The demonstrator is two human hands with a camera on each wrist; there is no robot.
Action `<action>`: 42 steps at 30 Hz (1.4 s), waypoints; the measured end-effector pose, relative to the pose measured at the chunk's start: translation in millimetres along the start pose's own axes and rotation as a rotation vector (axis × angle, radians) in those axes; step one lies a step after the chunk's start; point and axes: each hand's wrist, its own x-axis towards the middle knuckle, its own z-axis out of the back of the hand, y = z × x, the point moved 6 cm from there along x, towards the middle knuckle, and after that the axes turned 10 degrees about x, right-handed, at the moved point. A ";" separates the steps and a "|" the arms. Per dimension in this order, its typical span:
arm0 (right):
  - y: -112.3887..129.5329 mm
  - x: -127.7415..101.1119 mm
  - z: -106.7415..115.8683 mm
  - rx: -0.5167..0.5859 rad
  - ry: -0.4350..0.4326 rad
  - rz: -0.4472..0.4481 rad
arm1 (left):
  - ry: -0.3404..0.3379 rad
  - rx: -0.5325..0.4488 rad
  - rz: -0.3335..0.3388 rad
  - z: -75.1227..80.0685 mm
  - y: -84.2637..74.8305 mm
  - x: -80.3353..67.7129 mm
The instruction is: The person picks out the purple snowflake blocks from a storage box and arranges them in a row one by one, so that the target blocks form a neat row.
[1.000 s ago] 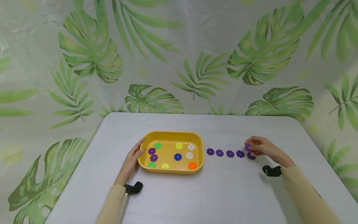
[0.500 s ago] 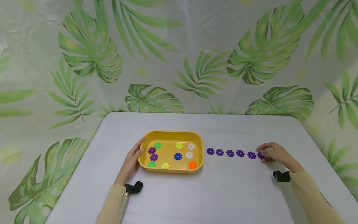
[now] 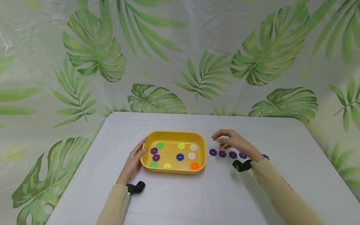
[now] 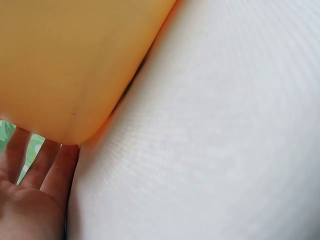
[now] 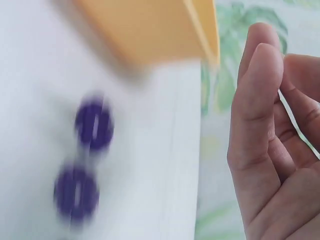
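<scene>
1. Purple discs (image 3: 222, 153): flat, flower-shaped pieces with notched rims, laid in a left-to-right row on the white bench (image 3: 197, 197), just right of the tray. Part of the row is hidden behind the right forearm; one disc shows past the sleeve at the right end (image 3: 265, 156).
2. Right hand (image 3: 232, 141): raised above the left end of the row, fingers loosely curved, holding nothing (the wrist view shows the discs blurred below it).
3. Left hand (image 3: 134, 157): fingers straight, resting against the left wall of the yellow tray (image 3: 174, 134).
4. Tray contents: two purple pieces at left (image 3: 155, 154), plus green, yellow, white, blue and orange pieces.
</scene>
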 end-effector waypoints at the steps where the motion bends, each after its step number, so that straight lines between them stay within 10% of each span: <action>1: 4.7 8.7 -14.0 0.013 0.029 -0.002 | 0.001 -0.002 0.003 0.0 -0.1 0.0; 9: 28.8 62.8 -122.1 0.079 0.313 0.007 | 0.019 -0.032 0.029 -1.5 -13.4 -4.8; 17: 31.4 97.9 -181.3 0.013 0.489 -0.086 | 0.030 -0.018 0.030 -4.0 -25.3 -9.0; 30: 21.5 122.3 -219.4 -0.112 0.532 -0.152 | 0.031 -0.018 0.022 -3.7 -26.4 -9.0; 42: 15.5 118.5 -205.3 -0.158 0.453 -0.152 | 0.023 -0.019 0.036 -3.5 -24.7 -8.8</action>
